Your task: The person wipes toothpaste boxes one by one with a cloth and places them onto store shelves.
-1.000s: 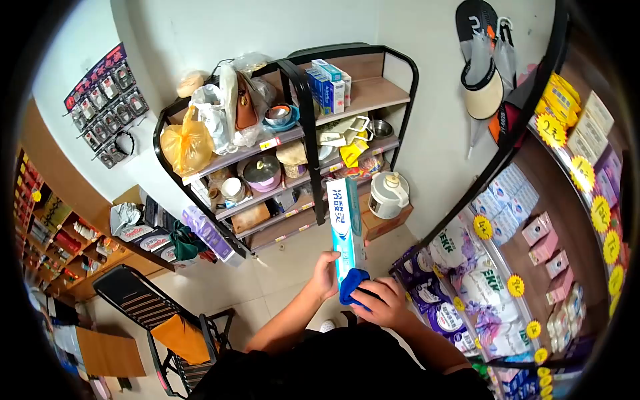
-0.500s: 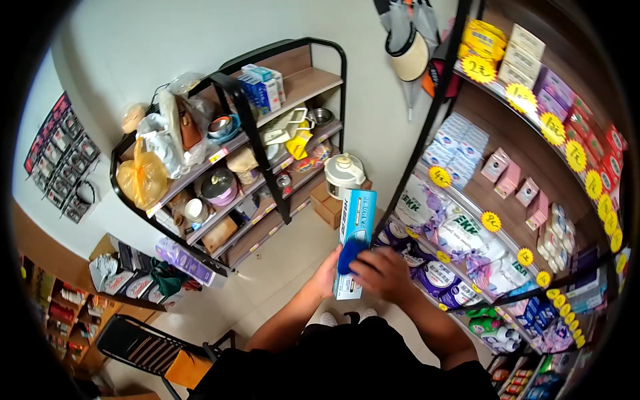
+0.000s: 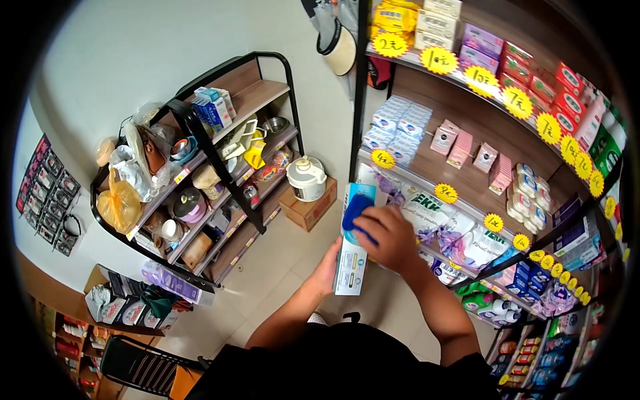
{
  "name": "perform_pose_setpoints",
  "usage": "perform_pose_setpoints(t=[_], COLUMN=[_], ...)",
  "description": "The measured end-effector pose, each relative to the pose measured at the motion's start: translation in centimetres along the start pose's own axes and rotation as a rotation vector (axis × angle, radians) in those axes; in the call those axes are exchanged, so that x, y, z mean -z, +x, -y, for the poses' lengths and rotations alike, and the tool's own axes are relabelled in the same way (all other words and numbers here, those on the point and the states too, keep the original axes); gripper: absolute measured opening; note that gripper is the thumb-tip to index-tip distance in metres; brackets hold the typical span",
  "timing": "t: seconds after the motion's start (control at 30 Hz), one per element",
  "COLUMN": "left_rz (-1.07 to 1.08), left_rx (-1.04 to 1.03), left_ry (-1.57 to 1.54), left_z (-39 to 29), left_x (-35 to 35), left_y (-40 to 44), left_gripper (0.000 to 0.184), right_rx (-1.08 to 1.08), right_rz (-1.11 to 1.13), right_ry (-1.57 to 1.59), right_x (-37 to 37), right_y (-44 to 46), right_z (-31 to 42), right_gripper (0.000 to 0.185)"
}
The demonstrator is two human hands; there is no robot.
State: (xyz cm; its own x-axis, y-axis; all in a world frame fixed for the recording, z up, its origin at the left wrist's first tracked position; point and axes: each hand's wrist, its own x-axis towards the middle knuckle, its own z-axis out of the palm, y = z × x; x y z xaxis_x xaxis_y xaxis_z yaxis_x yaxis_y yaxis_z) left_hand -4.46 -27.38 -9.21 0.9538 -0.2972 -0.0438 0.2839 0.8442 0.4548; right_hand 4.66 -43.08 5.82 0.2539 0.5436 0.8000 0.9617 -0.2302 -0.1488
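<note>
A long light-blue and white box stands nearly upright in front of me. My left hand is wrapped round its left side, low down. In my right hand is a dark blue cloth, pressed against the upper part of the box's face. The fingers are curled over the cloth, and they hide part of the box's printing. Just beyond the box, to the right, packs of detergent fill a shelf.
On the right, a tall shelf holds soap boxes, small pink boxes and yellow price tags. At left stands a shelf rack with bags and pots. A white rice cooker sits on a cardboard box. A folding chair is lower left.
My right hand has moved the blue cloth up the box, from its lower half to near its top. The view has turned to the right, bringing the right shelf further in.
</note>
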Motion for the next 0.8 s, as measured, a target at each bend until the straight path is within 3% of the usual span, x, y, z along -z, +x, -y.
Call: perform_pose_setpoints(t=[0.13, 0.2, 0.27, 0.37, 0.43, 0.53, 0.67, 0.8], left_rz=[-0.045, -0.051, 0.080, 0.040, -0.087, -0.110, -0.009, 0.015], left_rx=[-0.036, -0.110, -0.135, -0.147, -0.328, -0.225, 0.003, 0.202], left_ry=[-0.078, 0.146, 0.152, 0.121, 0.475, 0.444, 0.108, 0.053], left_z=[2.4, 4.2, 6.2, 9.6, 12.3, 14.2, 15.9, 18.8], left_x=[-5.5, -7.3, -6.9, -9.5, -10.1, -11.6, -12.5, -9.1], left_y=[2.9, 4.4, 5.8, 7.1, 7.8, 9.4, 10.1, 11.5], left_gripper=[0.065, 0.064, 0.066, 0.063, 0.074, 0.069, 0.061, 0.065], right_rx=[0.013, -0.008, 0.001, -0.004, -0.036, -0.066, -0.101, -0.075], right_rz=[0.101, 0.132, 0.129, 0.123, 0.106, 0.077, 0.041, 0.066], right_ry=[0.040, 0.061, 0.063, 0.028, 0.016, 0.023, 0.025, -0.061], right_x=[3.9, 5.9, 7.7, 10.2, 11.9, 14.3, 16.2, 17.7], right_y=[-6.9, -10.2, -13.3, -17.1, -18.8, -20.9, -23.8, -24.4], right_z=[1.3, 1.9, 2.5, 2.4, 2.1, 1.6, 1.5, 1.6], right_gripper=[0.028, 0.028, 0.028, 0.030, 0.032, 0.034, 0.035, 0.035])
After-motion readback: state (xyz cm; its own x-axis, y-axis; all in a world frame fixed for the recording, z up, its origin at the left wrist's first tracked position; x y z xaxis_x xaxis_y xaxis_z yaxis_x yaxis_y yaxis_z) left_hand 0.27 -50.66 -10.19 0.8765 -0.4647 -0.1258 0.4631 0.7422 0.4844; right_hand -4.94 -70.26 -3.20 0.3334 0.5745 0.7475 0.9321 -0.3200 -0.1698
